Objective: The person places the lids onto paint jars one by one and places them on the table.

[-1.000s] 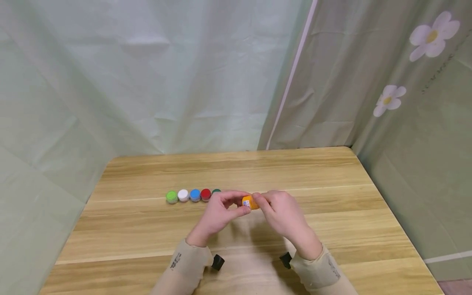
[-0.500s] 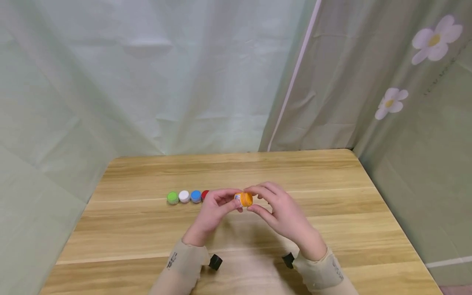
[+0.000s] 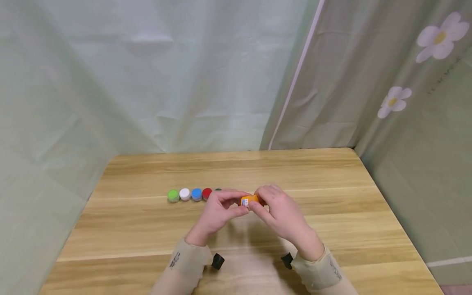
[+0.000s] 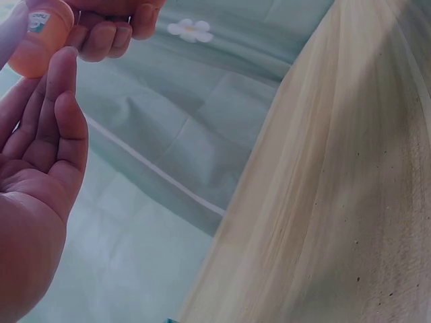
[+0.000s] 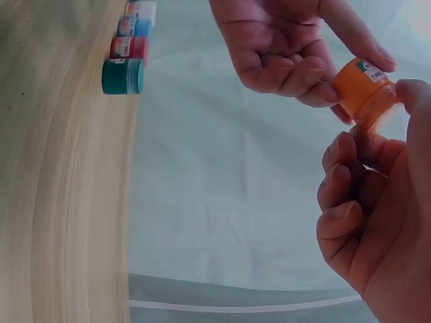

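A small orange paint jar [image 3: 245,201] with a pale label is held sideways above the table between both hands. My left hand [image 3: 216,211] holds the labelled body between thumb and fingers. The right hand [image 3: 285,213] grips the jar's other end; in the right wrist view, its thumb and forefinger close round the orange lid [image 5: 378,106]. The jar [image 4: 42,42] shows at the upper left of the left wrist view. Just beyond the left hand stands a row of jars, with a dark green jar [image 5: 123,77] nearest the hands, partly hidden in the head view.
Left of the hands, the row holds a light green jar [image 3: 173,196], a white jar [image 3: 185,194], a blue jar [image 3: 197,194] and a red jar [image 3: 207,193]. They stand on a wooden table [image 3: 129,229]. A pale curtain [image 3: 206,73] hangs behind its far edge.
Half a second ago the right fingers were spread looser at the jar's end, which faced the viewer. Now they grip it again, and the jar has turned sideways and shifted slightly right.
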Demonstrator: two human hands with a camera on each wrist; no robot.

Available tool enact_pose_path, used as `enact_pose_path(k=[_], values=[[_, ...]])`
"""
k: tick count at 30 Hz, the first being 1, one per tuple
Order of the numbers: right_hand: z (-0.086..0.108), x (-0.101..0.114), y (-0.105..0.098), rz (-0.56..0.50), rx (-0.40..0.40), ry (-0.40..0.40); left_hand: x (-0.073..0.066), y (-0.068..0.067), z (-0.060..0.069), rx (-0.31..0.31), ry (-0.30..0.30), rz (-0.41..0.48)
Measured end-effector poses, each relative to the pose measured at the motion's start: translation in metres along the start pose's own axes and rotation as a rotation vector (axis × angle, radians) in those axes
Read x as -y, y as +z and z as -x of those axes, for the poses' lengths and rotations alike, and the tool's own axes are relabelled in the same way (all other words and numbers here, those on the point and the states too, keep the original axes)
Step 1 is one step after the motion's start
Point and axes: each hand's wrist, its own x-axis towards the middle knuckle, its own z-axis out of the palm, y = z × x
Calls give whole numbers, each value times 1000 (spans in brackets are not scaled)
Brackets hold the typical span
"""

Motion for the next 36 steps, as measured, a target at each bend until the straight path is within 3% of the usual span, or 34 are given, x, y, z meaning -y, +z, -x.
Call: enact_pose_path(k=[5, 12, 16, 23, 26, 33, 36], values=[[1, 0, 1, 7, -21, 6, 4, 4, 0, 5, 63, 10], [2, -1, 3, -15, -24, 29, 4, 6, 2, -20, 55, 9], [2, -1, 2, -9, -25, 42, 4, 7, 1, -22, 79, -12], [0, -2, 2, -16, -109, 91, 0, 17, -3, 69, 128, -118], [0, -2, 2, -6, -144, 101, 0, 19, -3, 70, 113, -125], [1, -4, -1, -19, -145, 129, 0, 13, -1, -22, -18, -140], [1, -5, -4, -28, -140, 143, -1, 10, -1, -28, -30, -134]])
